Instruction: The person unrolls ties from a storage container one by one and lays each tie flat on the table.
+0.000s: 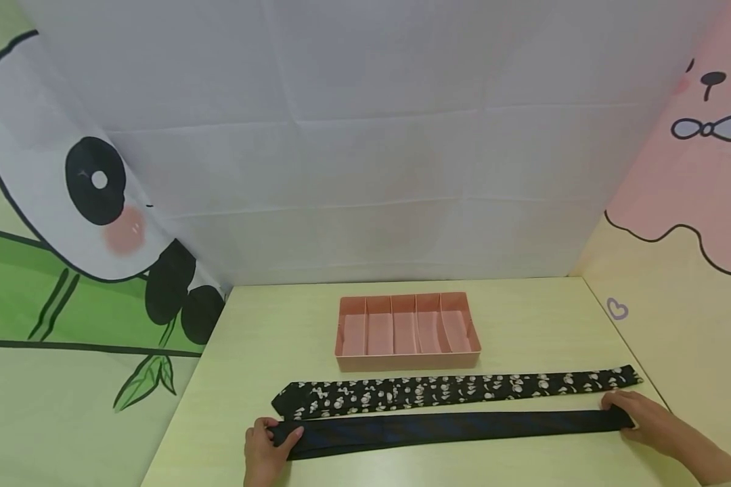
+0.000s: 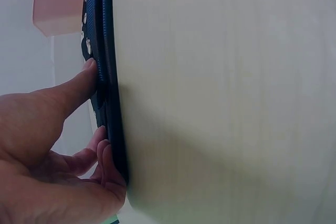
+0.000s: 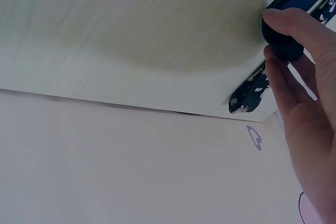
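A dark navy necktie (image 1: 457,427), folded lengthwise, lies across the front of the table. My left hand (image 1: 264,448) holds its wide left end, the thumb on the near part and the fingers curled at the tip. In the left wrist view, thumb and fingers (image 2: 107,163) sit along the layered edge of that tie. At the other end my right hand (image 1: 648,423) pinches the folded tip between thumb and fingers, as the right wrist view also shows. Just behind lies a black necktie with white floral print (image 1: 457,391), nearly parallel, its pointed end to the left.
A pink tray (image 1: 408,363) with several narrow compartments stands behind the ties on the pale wooden table (image 1: 268,325). White cloth (image 1: 371,169) rises at the back. Side panels with a panda drawing (image 1: 42,169) and a pink bear drawing (image 1: 694,176) flank the table.
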Demonstrator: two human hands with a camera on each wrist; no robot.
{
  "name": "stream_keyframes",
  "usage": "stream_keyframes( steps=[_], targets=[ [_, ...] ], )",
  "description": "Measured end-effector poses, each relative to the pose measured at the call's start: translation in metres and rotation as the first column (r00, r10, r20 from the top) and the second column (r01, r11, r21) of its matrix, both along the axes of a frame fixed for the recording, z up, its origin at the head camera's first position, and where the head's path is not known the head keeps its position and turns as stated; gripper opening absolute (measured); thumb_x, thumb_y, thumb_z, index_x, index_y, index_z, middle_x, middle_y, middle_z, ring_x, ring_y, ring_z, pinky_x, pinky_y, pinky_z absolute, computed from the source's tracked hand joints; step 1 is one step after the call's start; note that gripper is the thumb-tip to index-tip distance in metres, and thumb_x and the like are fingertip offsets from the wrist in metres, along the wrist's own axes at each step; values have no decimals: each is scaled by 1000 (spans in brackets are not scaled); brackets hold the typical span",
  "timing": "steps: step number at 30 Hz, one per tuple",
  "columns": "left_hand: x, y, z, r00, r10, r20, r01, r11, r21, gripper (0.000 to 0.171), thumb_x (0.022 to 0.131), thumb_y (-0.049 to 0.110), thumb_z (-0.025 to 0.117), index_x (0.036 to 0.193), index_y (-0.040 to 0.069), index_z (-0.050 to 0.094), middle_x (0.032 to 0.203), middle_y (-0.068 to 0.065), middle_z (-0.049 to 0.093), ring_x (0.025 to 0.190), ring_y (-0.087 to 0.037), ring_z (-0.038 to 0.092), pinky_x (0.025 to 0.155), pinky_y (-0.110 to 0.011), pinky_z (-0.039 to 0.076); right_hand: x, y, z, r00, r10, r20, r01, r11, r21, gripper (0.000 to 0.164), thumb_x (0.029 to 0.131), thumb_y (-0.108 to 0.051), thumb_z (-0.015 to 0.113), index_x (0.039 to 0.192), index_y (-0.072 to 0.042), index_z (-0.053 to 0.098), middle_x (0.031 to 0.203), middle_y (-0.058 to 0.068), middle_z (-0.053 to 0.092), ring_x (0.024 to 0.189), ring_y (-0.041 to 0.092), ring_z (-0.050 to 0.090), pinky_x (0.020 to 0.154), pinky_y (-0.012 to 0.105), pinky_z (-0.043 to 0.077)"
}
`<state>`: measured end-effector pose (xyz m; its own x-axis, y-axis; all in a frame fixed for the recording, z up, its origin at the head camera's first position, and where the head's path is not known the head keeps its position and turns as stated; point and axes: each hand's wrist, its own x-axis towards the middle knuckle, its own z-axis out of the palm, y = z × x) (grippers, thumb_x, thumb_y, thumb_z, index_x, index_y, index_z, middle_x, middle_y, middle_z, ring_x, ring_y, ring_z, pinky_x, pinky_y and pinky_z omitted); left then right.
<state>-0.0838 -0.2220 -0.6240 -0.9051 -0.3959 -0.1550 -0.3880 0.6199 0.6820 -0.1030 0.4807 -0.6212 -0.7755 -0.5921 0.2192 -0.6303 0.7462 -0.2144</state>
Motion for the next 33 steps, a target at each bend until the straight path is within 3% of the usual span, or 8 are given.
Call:
stream_keyframes(
  steps=[2,7,14,21,29,33],
  targets=[
    [0,0,0,1000,0,0,0,1000,1,59,85,24,86,115,-6,45,100,-20,43,94,-34,47,81,-47,42,0,1,-1,1000,5,-8,-5,1000,-3,57,52,0,94,97,-14,63,94,-6,62,88,11,63,67,30,53],
    [0,0,0,1000,6,2,-6,1000,-5,60,84,25,86,116,-5,45,101,-21,43,94,-35,47,82,-47,42,-1,7,1,997,-4,76,5,1000,-12,49,58,2,91,96,-10,63,91,-3,63,85,3,59,65,30,53],
    [0,-1,-1,1000,9,4,-9,1000,-11,60,84,25,86,116,-5,45,101,-22,44,95,-36,47,82,-48,42,-2,13,5,994,-14,111,14,1000,6,43,61,1,91,94,-9,63,89,0,64,83,4,59,65,32,53],
    [0,0,-1,1000,7,9,-7,1000,-8,60,84,25,86,116,-6,45,101,-22,44,96,-36,47,83,-48,43,-3,18,9,980,-15,198,11,1000,22,37,67,0,88,94,-7,64,89,0,63,83,3,59,66,35,53],
    [1,1,1,1000,4,1,-4,1000,-21,59,84,25,86,115,-6,45,100,-21,44,95,-35,47,82,-47,43,0,23,9,986,-37,160,33,999,32,39,64,2,89,92,-8,63,87,-1,63,80,3,58,64,34,52],
    [1,2,1,1000,7,2,-7,1000,-23,59,84,25,86,114,-6,45,100,-21,44,95,-36,47,82,-47,43,0,24,10,972,-83,220,70,995,66,37,67,3,87,93,-7,63,88,-2,63,79,4,59,66,35,53]
  ],
)
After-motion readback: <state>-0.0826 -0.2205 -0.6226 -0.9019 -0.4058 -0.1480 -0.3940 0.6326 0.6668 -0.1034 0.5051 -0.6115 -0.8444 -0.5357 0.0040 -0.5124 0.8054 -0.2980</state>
